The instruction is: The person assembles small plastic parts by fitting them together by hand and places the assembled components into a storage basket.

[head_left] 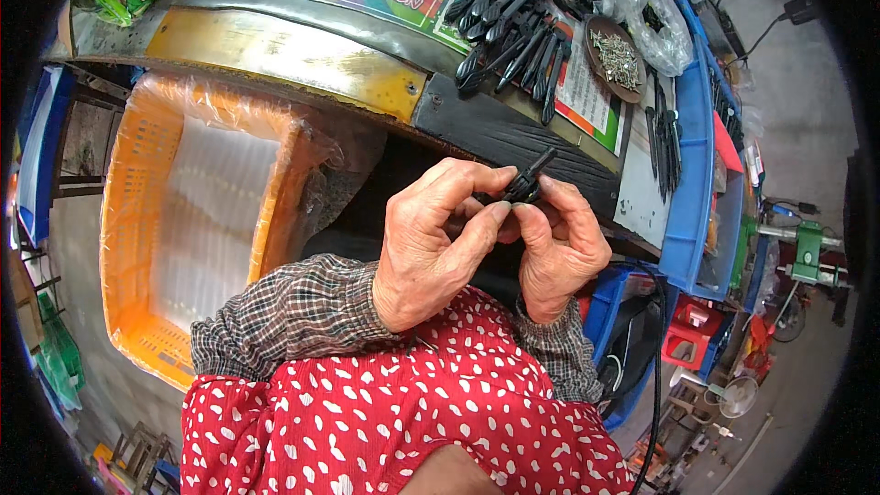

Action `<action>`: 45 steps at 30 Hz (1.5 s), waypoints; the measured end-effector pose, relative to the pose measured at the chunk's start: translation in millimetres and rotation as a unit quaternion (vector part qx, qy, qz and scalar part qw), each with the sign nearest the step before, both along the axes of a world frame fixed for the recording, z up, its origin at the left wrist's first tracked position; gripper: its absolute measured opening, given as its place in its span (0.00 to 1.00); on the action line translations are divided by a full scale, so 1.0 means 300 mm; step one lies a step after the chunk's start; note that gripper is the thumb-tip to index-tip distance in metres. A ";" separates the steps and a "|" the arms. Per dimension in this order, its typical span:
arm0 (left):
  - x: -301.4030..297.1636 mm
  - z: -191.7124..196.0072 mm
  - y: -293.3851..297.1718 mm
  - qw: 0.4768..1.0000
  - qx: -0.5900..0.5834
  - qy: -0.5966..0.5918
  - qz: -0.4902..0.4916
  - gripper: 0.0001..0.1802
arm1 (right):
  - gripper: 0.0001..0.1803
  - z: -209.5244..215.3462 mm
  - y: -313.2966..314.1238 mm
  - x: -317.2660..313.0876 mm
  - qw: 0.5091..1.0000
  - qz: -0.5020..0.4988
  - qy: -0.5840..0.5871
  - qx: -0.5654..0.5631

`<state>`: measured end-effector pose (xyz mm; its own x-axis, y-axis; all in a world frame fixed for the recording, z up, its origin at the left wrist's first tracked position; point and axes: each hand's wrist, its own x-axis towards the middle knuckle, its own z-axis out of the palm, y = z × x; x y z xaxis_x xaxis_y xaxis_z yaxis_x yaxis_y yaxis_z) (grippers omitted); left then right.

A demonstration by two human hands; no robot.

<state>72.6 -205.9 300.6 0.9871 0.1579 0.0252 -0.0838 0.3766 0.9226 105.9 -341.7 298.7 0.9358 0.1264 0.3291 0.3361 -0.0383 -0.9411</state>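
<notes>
Just off the bench's front edge, a small black plastic piece (pixel 527 185) with a thin stem pointing up is pinched between my two hands. My left hand (pixel 431 238) is closed, its thumb and index finger on the piece's near left side. The thumb and fingertips of my right hand (pixel 564 243) press on it from the right. My fingers hide much of its lower part. Beyond my hands lies a pile of long black plastic pieces (pixel 513 27). Right of this pile, a round brown dish (pixel 632 92) holds many small silvery metal parts (pixel 612 57).
At the left stands an orange plastic crate (pixel 128 220) lined with clear film. A dark strip with a grooved surface (pixel 513 128) runs along the bench edge. Clear plastic bags (pixel 665 32) and a long blue tray (pixel 692 183) are at the right, with slim black pieces (pixel 662 142) beside the tray.
</notes>
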 end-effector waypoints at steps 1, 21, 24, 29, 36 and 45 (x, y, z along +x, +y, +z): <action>0.001 -0.004 -0.002 0.999 0.022 -0.024 0.016 0.14 | 0.15 0.001 0.000 -0.001 1.000 0.000 0.001 0.000; 0.010 -0.023 -0.011 0.997 0.056 -0.027 0.043 0.15 | 0.10 0.028 0.038 0.011 0.990 -0.039 -0.086 -0.105; 0.012 -0.023 -0.011 0.998 0.041 -0.029 0.047 0.14 | 0.10 0.042 0.046 0.012 0.978 -0.061 -0.101 -0.173; 0.010 -0.013 -0.012 0.999 0.007 -0.008 0.036 0.13 | 0.10 0.045 0.059 0.020 0.965 -0.082 -0.130 -0.211; 0.008 -0.009 -0.012 1.000 -0.003 0.000 0.029 0.13 | 0.09 0.028 0.059 0.022 0.963 -0.096 -0.135 -0.210; -0.006 0.008 -0.004 0.998 -0.054 0.012 0.012 0.13 | 0.20 0.043 0.055 0.003 0.967 -0.096 -0.059 -0.227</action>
